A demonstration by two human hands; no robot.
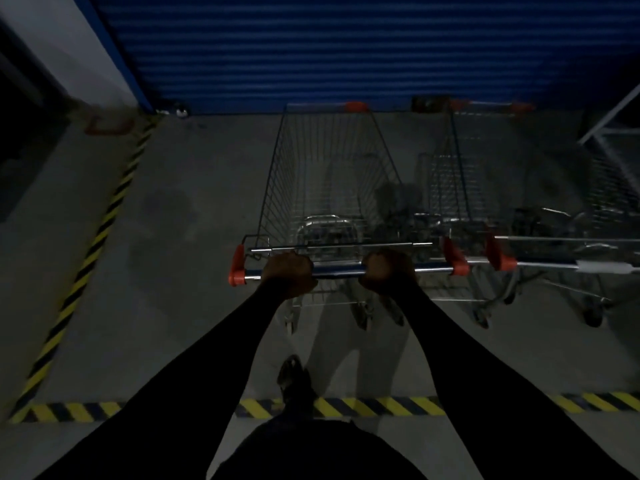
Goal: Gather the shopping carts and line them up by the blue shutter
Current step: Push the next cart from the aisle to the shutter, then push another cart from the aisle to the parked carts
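In the head view, the silver wire shopping cart with orange handle caps sits at frame centre, nose almost at the ribbed blue roller shutter. This looks like the parking step; next it needs squaring up with the second wire cart just to its right. Left hand and right hand, arms outstretched, each wrap fingers around the chrome handlebar.

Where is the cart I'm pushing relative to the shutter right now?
In the head view, the pushed cart sits centre, nose near the blue shutter, beside a parked cart on its right.
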